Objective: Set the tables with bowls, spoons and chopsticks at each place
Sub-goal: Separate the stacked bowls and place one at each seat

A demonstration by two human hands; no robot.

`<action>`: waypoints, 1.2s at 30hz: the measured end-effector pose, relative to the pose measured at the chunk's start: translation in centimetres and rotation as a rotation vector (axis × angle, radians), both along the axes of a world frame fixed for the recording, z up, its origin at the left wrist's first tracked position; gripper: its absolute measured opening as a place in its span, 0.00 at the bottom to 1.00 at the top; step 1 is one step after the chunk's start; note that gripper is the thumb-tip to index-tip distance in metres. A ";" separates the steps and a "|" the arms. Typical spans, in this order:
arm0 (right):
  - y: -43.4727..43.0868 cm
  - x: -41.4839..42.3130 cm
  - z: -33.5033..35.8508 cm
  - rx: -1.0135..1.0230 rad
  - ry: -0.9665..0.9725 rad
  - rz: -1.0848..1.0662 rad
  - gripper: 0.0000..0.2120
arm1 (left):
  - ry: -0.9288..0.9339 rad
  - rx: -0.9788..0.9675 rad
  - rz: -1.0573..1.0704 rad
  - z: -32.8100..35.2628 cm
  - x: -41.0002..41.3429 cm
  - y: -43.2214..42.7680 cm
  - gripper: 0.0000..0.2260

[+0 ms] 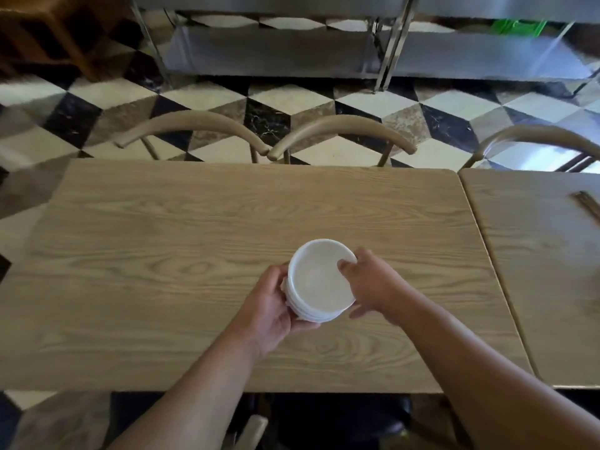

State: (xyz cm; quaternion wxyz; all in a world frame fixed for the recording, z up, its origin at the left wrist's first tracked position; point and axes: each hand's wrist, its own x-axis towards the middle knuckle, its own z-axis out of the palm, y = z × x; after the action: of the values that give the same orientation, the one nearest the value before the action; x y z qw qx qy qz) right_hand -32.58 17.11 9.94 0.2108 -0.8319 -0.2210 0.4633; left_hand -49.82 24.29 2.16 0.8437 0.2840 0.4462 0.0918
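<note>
While the left hand [269, 306] curls around the left side of a stack of white bowls [311, 315], fingers wrapped under its lower rims, the right hand [373, 284] pinches the right rim of the top bowl [319, 277], its thumb hooked over the edge into the hollow and the other fingers spread outside and below. The stack leans slightly and sits over the near half of the tabletop, a little right of its middle; whether its base touches the wood cannot be told. Both bare forearms reach in from the near edge.

The wooden table [146, 254] carries only the bowls and hands. A second table [535, 303] butts against its right edge, and a pair of dark chopsticks [587, 206] lies near that table's far right corner, partly cut off by the frame. Two curved-back chairs [194, 125] [344, 128] are tucked in along the far edge of the first table, with a third chair [535, 134] behind the second. Beyond them runs a checkered floor [292, 95] and a steel shelf unit [276, 50], with something green [516, 27] on its right side, too blurred to identify.
</note>
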 end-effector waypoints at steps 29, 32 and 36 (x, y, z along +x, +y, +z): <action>0.2 -2.8 -3.4 0.000 0.122 0.035 0.19 | 0.230 0.079 -0.137 -4.2 -2.9 0.4 0.24; -0.7 -1.4 -4.5 0.026 0.186 -0.035 0.17 | 0.246 0.075 -0.121 -4.4 -1.8 -0.3 0.27; -1.7 0.4 -5.2 0.082 0.272 -0.153 0.12 | 0.266 0.089 -0.085 -4.4 -0.8 -0.9 0.29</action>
State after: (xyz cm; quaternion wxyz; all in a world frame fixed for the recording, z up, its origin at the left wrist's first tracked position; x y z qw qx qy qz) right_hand -32.20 15.45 4.77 0.3074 -0.7667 -0.1452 0.5446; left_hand -50.61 23.38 -2.23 0.7668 0.3495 0.5371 0.0372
